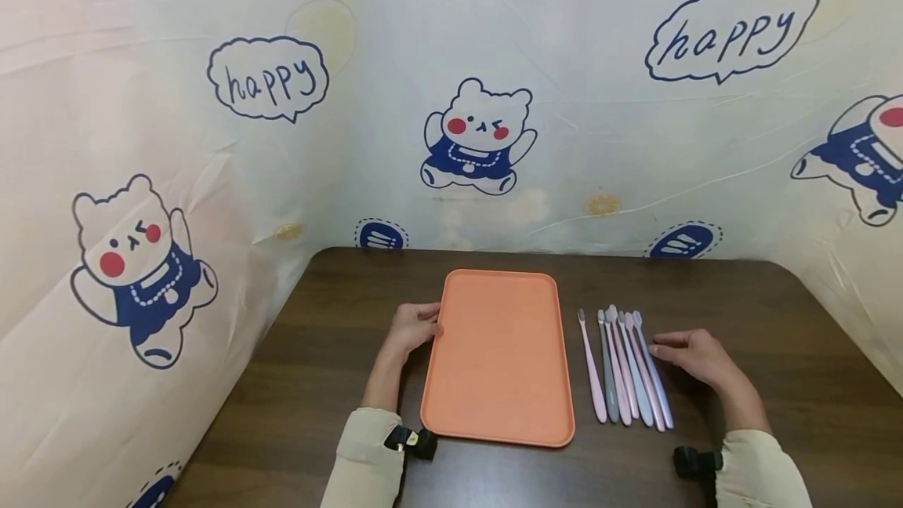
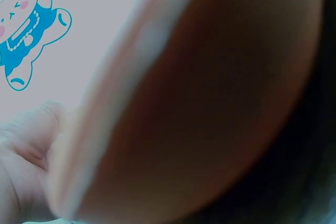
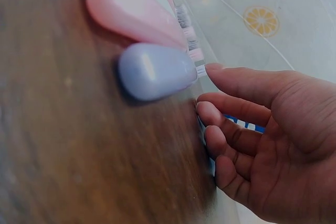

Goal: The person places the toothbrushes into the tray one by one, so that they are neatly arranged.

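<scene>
Left hand [image 1: 411, 328] pinches orange tray [image 1: 498, 357], ten o'clock. Right hand [image 1: 695, 357] loosely half-curled, holding nothing, three o'clock from toothbrushes [image 1: 638, 376].

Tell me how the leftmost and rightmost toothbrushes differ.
Colour: the leftmost brush is pink; the rightmost brush is bluish lilac.
Spacing: the leftmost brush lies apart from the other brushes; the rightmost brush is bunched with them.
Neighbour: the leftmost brush is nearest the tray, the rightmost brush nearest the right hand.
Both lie on the table, heads toward its far edge.
</scene>
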A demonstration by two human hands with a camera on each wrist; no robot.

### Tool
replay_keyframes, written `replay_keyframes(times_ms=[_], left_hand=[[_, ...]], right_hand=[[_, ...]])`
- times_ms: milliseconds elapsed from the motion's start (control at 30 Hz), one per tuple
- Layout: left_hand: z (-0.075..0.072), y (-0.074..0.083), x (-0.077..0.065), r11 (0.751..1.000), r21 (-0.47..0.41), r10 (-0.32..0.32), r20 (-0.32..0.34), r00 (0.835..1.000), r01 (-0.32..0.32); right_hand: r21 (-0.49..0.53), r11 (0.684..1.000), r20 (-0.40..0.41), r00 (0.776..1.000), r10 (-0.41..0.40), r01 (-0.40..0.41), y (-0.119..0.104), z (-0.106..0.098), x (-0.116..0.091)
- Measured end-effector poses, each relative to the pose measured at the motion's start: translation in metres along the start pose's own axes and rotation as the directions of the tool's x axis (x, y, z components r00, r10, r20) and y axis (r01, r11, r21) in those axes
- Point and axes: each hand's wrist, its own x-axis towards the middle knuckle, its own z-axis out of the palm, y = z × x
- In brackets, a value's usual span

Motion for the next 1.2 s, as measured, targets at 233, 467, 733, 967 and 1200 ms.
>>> replay_keyframes(times_ms=[233,467,733,967,1200], left_hand=[[-0.001,0.0,-0.001,1.0,-0.011,-0.006,0.014,1.0,0.006],[-0.002,0.001,-0.001,1.0,-0.02,-0.019,0.024,1.0,0.019],[0.001,0.001,0.0,1.0,-0.018,-0.012,0.013,1.0,0.012],[0.001,0.0,0.001,1.0,-0.024,-0.01,0.006,1.0,0.01],[0.001,0.0,-0.001,0.999,-0.032,-0.013,0.01,1.0,0.013]], right_hand=[[-0.009,1.0,-0.022,1.0,-0.014,0.014,0.0,0.0,0.0],[0.084,0.993,-0.004,0.997,0.082,-0.081,-0.005,0.001,-0.003],[0.135,0.979,0.027,0.988,0.15,-0.152,-0.011,0.003,-0.005],[0.144,0.978,0.017,0.989,0.148,-0.149,-0.015,0.003,-0.003],[0.154,0.975,-0.012,0.986,0.164,-0.16,-0.018,0.006,-0.003]])
